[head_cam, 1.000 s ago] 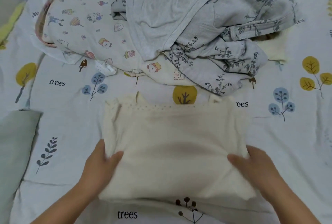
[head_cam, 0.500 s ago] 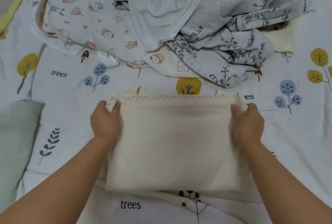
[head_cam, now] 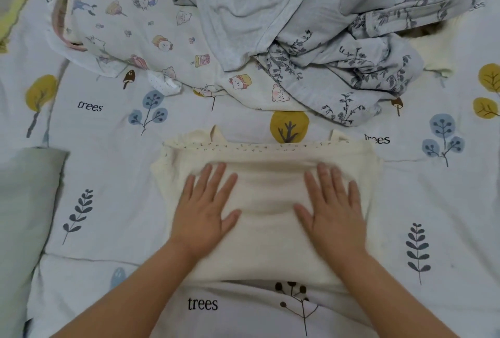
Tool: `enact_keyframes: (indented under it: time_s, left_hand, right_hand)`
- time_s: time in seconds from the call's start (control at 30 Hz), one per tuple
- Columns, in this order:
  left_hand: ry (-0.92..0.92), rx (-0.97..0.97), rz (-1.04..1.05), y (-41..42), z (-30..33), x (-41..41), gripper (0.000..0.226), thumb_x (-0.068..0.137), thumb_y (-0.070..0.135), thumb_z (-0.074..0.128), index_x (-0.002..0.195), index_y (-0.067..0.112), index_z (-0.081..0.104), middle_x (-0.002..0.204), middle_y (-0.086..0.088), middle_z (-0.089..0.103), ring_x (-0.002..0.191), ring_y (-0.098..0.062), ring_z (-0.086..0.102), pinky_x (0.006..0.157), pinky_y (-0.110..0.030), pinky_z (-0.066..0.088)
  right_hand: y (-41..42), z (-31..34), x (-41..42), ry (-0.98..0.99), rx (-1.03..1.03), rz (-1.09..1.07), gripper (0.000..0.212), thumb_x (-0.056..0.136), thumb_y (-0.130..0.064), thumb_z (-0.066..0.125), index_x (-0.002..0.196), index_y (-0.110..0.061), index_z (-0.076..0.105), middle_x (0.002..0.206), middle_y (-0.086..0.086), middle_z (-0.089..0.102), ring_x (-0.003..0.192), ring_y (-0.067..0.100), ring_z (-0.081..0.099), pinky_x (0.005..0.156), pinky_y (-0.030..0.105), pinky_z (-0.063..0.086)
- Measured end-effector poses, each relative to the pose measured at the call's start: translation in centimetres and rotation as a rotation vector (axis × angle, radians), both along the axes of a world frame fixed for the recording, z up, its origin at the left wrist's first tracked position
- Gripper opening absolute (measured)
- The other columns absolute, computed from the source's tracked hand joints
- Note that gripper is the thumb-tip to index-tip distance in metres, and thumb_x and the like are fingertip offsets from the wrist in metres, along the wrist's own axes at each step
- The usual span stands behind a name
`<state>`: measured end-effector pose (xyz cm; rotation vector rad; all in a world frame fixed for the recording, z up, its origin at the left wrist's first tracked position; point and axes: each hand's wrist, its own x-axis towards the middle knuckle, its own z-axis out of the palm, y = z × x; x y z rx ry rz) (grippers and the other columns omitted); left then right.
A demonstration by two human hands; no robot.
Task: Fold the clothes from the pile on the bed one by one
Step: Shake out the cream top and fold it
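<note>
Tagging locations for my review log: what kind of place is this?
Probably a home bedroom: a white bedsheet printed with trees, a pale green pillow, and a pile of unfolded patterned clothes.

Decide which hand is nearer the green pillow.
Left. The left hand lies flat on the cream garment, closer to the pillow; the right hand is farther away.

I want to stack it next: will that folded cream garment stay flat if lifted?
Probably not: the cream garment looks soft and floppy, dimpling under the left hand and right hand. It is likely light. Its loose top fold may open unless supported underneath.
</note>
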<state>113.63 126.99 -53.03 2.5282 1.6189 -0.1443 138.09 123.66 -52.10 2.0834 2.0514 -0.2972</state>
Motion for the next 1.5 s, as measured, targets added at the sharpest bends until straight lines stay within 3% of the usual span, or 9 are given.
enact_keyframes:
  time_s: [0.07, 0.2, 0.37, 0.47, 0.83, 0.97, 1.1, 1.33, 1.5]
  left_hand:
    - [-0.002, -0.021, 0.106, -0.1, 0.6, 0.0, 0.073, 0.095, 0.056, 0.008, 0.138, 0.011, 0.045, 0.147, -0.017, 0.036, 0.136, -0.040, 0.028, 0.110, -0.047, 0.013]
    - [-0.068, -0.016, 0.013, -4.0, 1.3, 1.3, 0.066, 0.093, 0.057, 0.020, 0.144, 0.017, 0.031, 0.151, -0.017, 0.027, 0.139, -0.040, 0.019, 0.110, -0.054, 0.010]
    - [-0.042, -0.104, -0.044, -7.2, 0.7, -0.1, 0.059, 0.096, 0.054, 0.017, 0.140, 0.020, 0.039, 0.146, -0.007, 0.040, 0.137, -0.031, 0.023, 0.111, -0.047, 0.008]
    - [-0.035, -0.137, -0.015, -7.1, 0.9, -0.3, 0.061, 0.096, 0.054, 0.013, 0.142, 0.021, 0.036, 0.147, -0.006, 0.037, 0.137, -0.031, 0.022, 0.112, -0.046, 0.007]
    - [-0.118, -0.130, 0.133, -5.0, 2.4, 3.9, 0.054, 0.089, 0.037, 0.042, 0.135, 0.010, 0.049, 0.145, -0.017, 0.038, 0.134, -0.041, 0.031, 0.102, -0.060, 0.027]
    - [-0.101, -0.241, 0.193, -4.0, 1.5, 4.1, 0.059, 0.098, 0.038, 0.035, 0.150, 0.023, 0.013, 0.158, -0.004, -0.004, 0.142, -0.023, -0.019, 0.113, -0.044, -0.011]
    - [-0.155, -0.336, 0.251, -3.2, 2.5, 4.2, 0.054, 0.099, 0.035, 0.033, 0.149, 0.027, 0.014, 0.159, 0.001, -0.005, 0.145, -0.020, -0.013, 0.114, -0.042, -0.009]
    - [-1.025, -0.617, 0.577, -1.4, 8.2, 3.7, 0.027, 0.097, 0.029, 0.045, 0.115, 0.047, 0.052, 0.132, 0.023, 0.048, 0.119, 0.015, 0.041, 0.095, 0.001, 0.028]
    - [-1.653, -0.943, 0.754, 0.6, 9.7, 1.9, 0.048, 0.082, 0.052, 0.038, 0.114, 0.024, 0.060, 0.104, 0.002, 0.070, 0.090, -0.013, 0.066, 0.081, -0.029, 0.052]
  right_hand:
    - [0.1, 0.3, 1.1, -0.038, -0.033, -0.083, 0.078, 0.082, -0.060, -0.005, 0.150, -0.023, 0.005, 0.154, 0.003, -0.011, 0.140, 0.020, -0.017, 0.113, 0.047, -0.010]
    - [-2.8, 2.1, -0.3, 0.085, 0.061, -0.084, 0.068, 0.094, -0.055, 0.010, 0.141, -0.012, 0.035, 0.148, 0.023, 0.030, 0.141, 0.035, 0.017, 0.108, 0.059, 0.014]
    - [-7.9, 0.8, -0.9, 0.131, -0.009, 0.151, 0.063, 0.094, -0.057, 0.002, 0.145, -0.024, 0.021, 0.157, -0.004, -0.002, 0.145, 0.015, -0.007, 0.110, 0.050, 0.008]
    - [-7.3, 1.8, -0.7, 0.132, 0.001, 0.055, 0.074, 0.094, -0.059, 0.003, 0.137, -0.018, 0.046, 0.151, 0.005, 0.033, 0.139, 0.027, 0.030, 0.105, 0.049, 0.019]
    - [-3.0, 4.3, 3.9, 0.832, -0.001, -1.133, 0.060, 0.087, -0.028, 0.064, 0.135, -0.005, 0.039, 0.135, 0.011, 0.049, 0.120, 0.029, 0.050, 0.101, 0.038, 0.039]
    - [-1.6, 5.2, 4.8, 1.127, -0.230, -1.220, 0.023, 0.087, -0.016, 0.064, 0.104, -0.001, 0.062, 0.091, 0.012, 0.070, 0.072, 0.024, 0.068, 0.056, 0.030, 0.055]
    - [-0.9, 7.6, 4.1, 1.295, -0.303, -1.164, 0.010, 0.086, -0.005, 0.061, 0.095, -0.006, 0.063, 0.076, 0.005, 0.073, 0.061, 0.016, 0.070, 0.045, 0.024, 0.052]
    - [0.0, 11.8, -3.3, 1.030, 0.029, -0.746, 0.023, 0.077, -0.006, 0.061, 0.094, -0.022, 0.060, 0.079, -0.008, 0.069, 0.069, 0.015, 0.065, 0.059, 0.026, 0.048]
    - [0.3, 12.3, -12.0, 0.921, 0.078, -0.371, 0.031, 0.082, -0.020, 0.060, 0.110, -0.032, 0.051, 0.085, -0.011, 0.059, 0.078, 0.009, 0.058, 0.062, 0.019, 0.037]
